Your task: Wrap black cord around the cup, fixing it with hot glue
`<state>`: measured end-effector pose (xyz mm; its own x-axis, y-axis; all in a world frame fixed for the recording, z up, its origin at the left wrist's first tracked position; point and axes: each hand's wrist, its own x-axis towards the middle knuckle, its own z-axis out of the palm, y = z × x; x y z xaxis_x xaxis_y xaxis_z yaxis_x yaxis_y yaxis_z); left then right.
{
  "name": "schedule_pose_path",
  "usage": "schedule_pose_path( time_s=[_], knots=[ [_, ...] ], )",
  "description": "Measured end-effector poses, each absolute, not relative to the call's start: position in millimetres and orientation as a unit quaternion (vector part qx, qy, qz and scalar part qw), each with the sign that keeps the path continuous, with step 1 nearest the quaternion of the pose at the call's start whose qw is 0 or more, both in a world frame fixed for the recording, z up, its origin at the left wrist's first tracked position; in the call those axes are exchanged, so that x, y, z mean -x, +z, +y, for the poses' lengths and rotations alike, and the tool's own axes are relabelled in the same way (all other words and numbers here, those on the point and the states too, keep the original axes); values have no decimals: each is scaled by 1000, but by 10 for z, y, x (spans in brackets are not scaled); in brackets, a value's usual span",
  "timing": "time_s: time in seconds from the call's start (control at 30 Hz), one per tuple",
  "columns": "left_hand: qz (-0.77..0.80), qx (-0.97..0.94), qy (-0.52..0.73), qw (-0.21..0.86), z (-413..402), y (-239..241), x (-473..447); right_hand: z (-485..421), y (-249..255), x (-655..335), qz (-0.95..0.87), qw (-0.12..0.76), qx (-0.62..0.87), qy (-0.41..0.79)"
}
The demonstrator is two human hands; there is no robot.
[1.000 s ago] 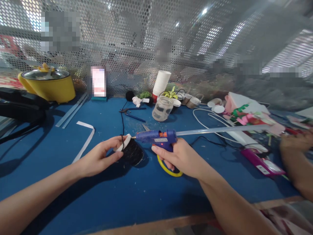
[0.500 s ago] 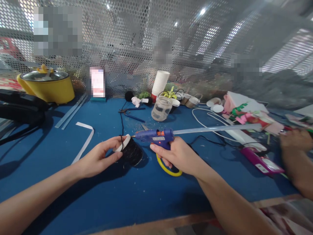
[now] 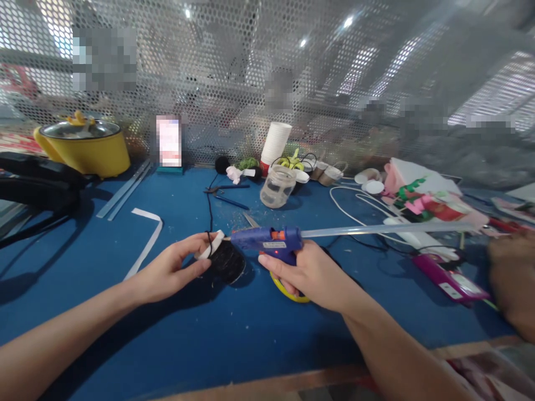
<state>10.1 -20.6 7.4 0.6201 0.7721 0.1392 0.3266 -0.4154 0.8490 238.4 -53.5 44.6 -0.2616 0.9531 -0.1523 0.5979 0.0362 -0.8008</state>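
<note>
Head view, centre of the frame: the left hand (image 3: 169,271) grips a small black yarn-wrapped cup (image 3: 225,260) with a white rim, thumb and fingers (image 3: 196,243) clenched on its left side; the cup lies tilted on its side, at or just above the blue worktop (image 3: 200,340). A black thread (image 3: 209,209) runs from the cup's rim up toward the back of the worktop.

The right hand (image 3: 311,273) is closed round the grip of a blue glue gun (image 3: 267,240), held level, with its nozzle pointing left and touching or just short of the cup's white rim; which cannot be told. A long clear glue stick (image 3: 384,229) projects from the rear of the gun toward the right of the frame. A yellow ring (image 3: 281,289) lies on the worktop under the right hand.

Behind, centre: a clear glass jar (image 3: 278,186), a stack of white paper cups (image 3: 276,142) and blue-handled scissors (image 3: 228,192). Upper left: a yellow pot (image 3: 83,146). Left of centre: a white paper strip (image 3: 146,236). At the right edge, another person's hand (image 3: 512,273), blurred, is near a magenta device (image 3: 449,278) and a pile of coloured paper scraps (image 3: 422,197).
</note>
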Motion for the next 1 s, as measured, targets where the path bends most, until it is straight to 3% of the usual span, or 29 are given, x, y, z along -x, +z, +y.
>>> schedule_pose_path(
  time_s=[0.4,1.0],
  knots=[
    [347,-790,270,427,-210,49,-100,-627,412,-2291,-664,249,536,459],
    [339,-794,272,426,-196,52,-92,-435,414,-2409,-685,231,560,405]
  ],
)
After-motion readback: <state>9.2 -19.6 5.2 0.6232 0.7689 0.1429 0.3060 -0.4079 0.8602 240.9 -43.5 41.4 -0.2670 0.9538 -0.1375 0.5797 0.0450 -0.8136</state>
